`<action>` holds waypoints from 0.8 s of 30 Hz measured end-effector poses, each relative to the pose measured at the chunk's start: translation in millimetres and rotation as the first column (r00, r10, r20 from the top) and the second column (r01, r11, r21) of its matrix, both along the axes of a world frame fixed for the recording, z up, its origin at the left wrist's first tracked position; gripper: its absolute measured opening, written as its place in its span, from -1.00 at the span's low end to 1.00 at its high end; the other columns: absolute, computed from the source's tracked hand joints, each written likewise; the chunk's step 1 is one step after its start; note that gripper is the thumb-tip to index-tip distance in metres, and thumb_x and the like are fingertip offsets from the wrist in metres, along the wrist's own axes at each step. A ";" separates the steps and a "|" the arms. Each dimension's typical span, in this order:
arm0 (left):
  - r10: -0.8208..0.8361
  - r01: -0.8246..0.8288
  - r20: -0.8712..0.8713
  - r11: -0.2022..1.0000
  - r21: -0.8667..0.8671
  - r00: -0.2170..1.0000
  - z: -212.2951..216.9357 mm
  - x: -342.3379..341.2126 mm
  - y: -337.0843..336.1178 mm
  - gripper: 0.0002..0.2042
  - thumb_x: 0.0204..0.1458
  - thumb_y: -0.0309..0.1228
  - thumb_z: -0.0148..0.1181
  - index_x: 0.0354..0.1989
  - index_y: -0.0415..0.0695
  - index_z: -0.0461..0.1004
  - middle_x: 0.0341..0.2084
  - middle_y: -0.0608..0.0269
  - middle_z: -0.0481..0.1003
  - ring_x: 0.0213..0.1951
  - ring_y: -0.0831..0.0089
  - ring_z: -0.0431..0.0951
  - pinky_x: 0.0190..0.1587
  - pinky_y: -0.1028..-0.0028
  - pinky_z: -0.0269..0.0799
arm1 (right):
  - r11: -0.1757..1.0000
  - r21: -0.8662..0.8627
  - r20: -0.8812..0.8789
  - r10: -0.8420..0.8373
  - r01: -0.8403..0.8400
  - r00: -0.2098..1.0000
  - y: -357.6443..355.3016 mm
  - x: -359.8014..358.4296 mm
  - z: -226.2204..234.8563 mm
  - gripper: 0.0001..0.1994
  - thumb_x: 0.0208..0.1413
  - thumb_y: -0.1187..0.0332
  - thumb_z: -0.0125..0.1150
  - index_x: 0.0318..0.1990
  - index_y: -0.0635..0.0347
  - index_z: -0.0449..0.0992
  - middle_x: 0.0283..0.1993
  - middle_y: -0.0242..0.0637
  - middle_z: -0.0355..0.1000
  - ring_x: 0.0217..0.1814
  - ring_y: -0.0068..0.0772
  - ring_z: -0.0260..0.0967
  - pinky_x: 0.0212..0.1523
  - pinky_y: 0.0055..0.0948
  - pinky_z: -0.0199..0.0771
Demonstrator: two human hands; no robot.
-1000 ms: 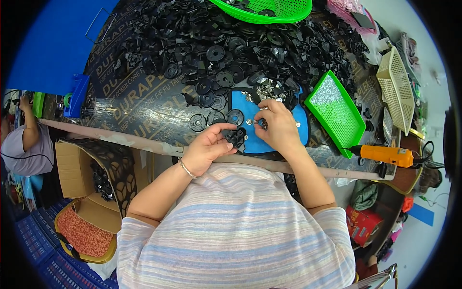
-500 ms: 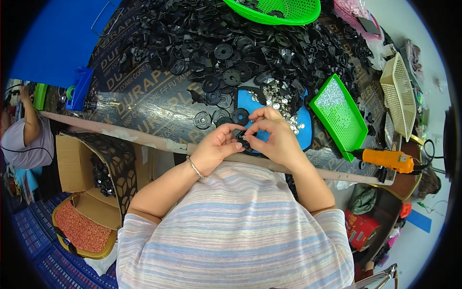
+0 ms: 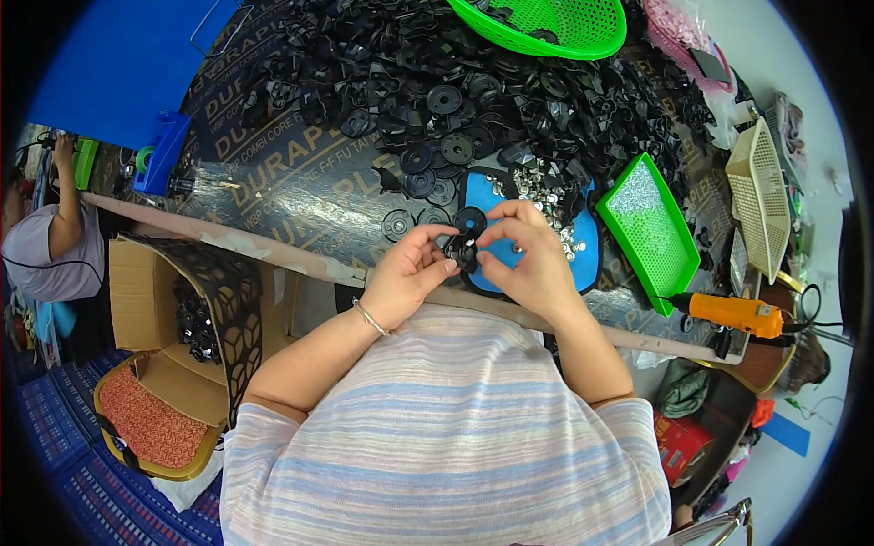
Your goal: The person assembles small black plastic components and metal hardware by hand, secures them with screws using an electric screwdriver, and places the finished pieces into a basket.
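Where thumbs meet — left hand (image 3: 408,273), right hand (image 3: 528,259) pinching small black part (image 3: 460,250), perhaps round.

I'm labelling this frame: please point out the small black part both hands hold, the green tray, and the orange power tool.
small black part (image 3: 462,250), head view, its middle between the fingertips.
green tray (image 3: 648,229), head view, its floor.
orange power tool (image 3: 728,314), head view, its body.

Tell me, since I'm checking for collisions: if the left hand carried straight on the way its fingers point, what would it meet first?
Probably the small black part pinched between both hands, then the right hand just beyond; the left hand points right toward them.
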State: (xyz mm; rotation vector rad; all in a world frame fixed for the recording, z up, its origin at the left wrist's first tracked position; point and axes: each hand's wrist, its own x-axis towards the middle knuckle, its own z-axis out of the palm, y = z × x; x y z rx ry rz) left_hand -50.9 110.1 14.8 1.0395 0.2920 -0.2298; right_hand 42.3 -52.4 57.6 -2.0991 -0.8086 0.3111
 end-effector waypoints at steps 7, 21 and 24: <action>-0.485 -0.385 0.521 0.356 0.851 0.703 13.4 40.4 -13.9 -0.68 -0.14 -0.59 0.05 -0.13 -0.23 0.37 -0.12 0.12 0.40 -0.10 0.23 0.41 -0.11 0.43 0.41 | 0.968 -0.165 0.384 -0.113 0.189 0.916 -30.0 21.0 -21.1 -0.86 -0.30 0.48 0.25 -0.46 0.13 0.49 -0.28 -0.33 0.36 -0.23 -0.23 0.33 -0.27 -0.31 0.34; -0.060 -0.080 0.238 0.839 0.538 0.969 8.1 32.8 3.1 -0.73 -0.04 -0.67 0.05 -0.12 -0.24 0.39 -0.28 0.21 0.48 -0.23 0.58 0.47 -0.14 0.58 0.38 | 0.937 -0.339 0.280 0.019 0.080 0.960 -40.1 11.6 -23.8 -0.84 -0.34 0.45 0.27 -0.47 0.08 0.55 -0.29 -0.41 0.33 -0.16 -0.35 0.28 -0.19 -0.33 0.27; 0.003 -0.016 0.118 0.994 0.108 0.993 6.8 21.8 1.9 -0.72 -0.03 -0.67 0.05 -0.09 -0.27 0.33 -0.26 0.24 0.46 -0.21 0.55 0.45 -0.10 0.55 0.38 | 0.935 -0.353 0.256 0.068 0.027 0.964 -37.9 16.8 -20.3 -0.85 -0.36 0.45 0.29 -0.52 0.12 0.50 -0.28 -0.36 0.32 -0.17 -0.28 0.27 -0.17 -0.35 0.29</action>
